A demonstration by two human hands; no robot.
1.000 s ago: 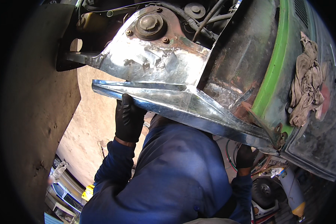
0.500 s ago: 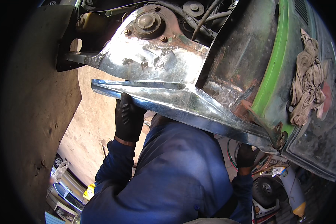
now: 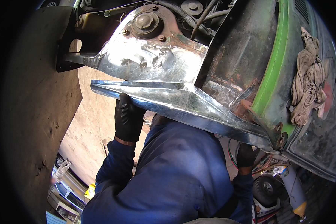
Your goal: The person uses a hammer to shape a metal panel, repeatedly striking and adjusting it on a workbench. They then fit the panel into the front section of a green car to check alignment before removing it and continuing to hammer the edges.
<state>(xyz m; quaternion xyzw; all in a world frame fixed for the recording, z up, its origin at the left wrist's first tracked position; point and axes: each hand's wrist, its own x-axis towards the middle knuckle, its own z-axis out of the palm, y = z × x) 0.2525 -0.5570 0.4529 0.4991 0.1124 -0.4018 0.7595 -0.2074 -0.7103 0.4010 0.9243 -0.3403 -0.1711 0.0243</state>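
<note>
My left hand (image 3: 127,117), in a black glove, grips the lower edge of a shiny folded metal panel (image 3: 190,104) toward its left end, thumb up against the face. My right hand (image 3: 245,156), also gloved, has curled fingers just under the panel's right end; what they hold is hidden. The panel lies along a car's bare, dented metal inner wing (image 3: 149,65), below a bolted round mount (image 3: 145,24). Its right end meets a rusty bracket (image 3: 278,134) beside a green painted strip (image 3: 270,74).
A crumpled beige rag (image 3: 306,86) hangs on the bodywork. A large dark sheet (image 3: 41,112) fills the left. A gas cylinder (image 3: 293,190), a tyre (image 3: 265,186), coiled hoses (image 3: 231,151) and a parked car (image 3: 69,190) lie around my body.
The engine bay and inner wing have shifted very slightly left in the view. My hands and the panel stay nearly still.
</note>
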